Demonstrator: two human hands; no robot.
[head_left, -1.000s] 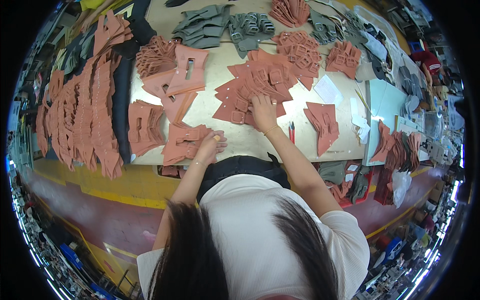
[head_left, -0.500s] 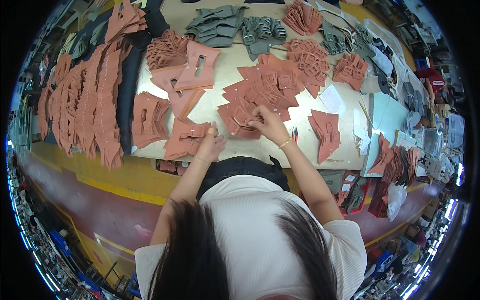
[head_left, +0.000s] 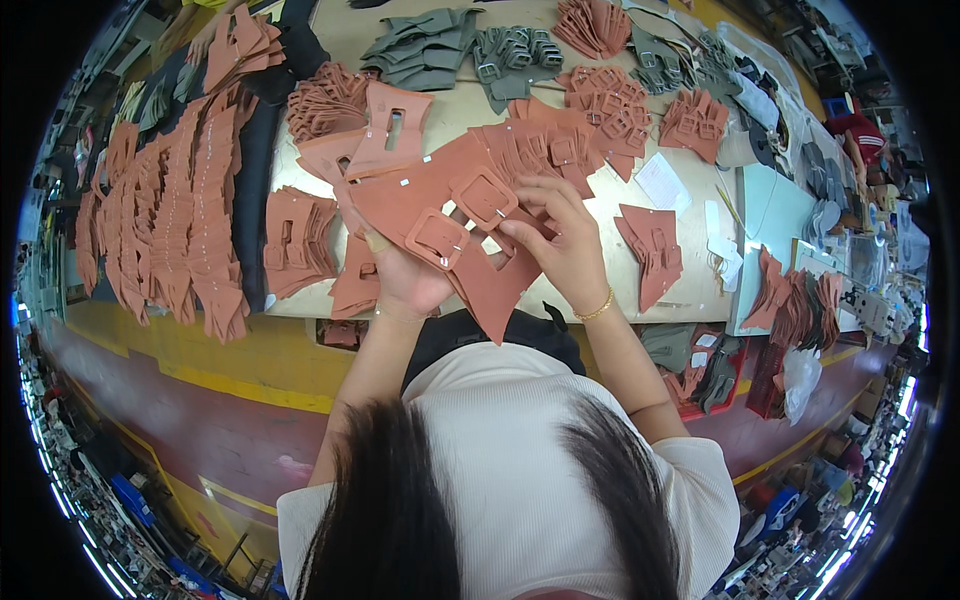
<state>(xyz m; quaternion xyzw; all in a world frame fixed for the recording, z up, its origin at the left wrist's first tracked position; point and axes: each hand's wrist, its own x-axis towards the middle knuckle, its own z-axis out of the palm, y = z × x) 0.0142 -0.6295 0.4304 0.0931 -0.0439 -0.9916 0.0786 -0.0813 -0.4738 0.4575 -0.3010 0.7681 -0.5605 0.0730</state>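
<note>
Rust-coloured leather pieces with two covered square buckles are raised over the table's front edge, a pointed end hanging down. My left hand supports them from below at the left, its fingers mostly hidden beneath the leather. At the right, my right hand pinches the leather beside the right-hand buckle with thumb and fingers. Just behind lies a fanned stack of similar buckled pieces. Close to my left wrist, more rust pieces rest on the table.
Long rows of rust pieces lie on dark cloth at the left. Dark green leather pieces and more buckled stacks stand at the back. A small rust stack and white paper lie to the right. A red crate stands below.
The buckled leather pieces have come up off the table toward me, now in both hands. My left hand has gone under them; my right hand has shifted slightly right.
</note>
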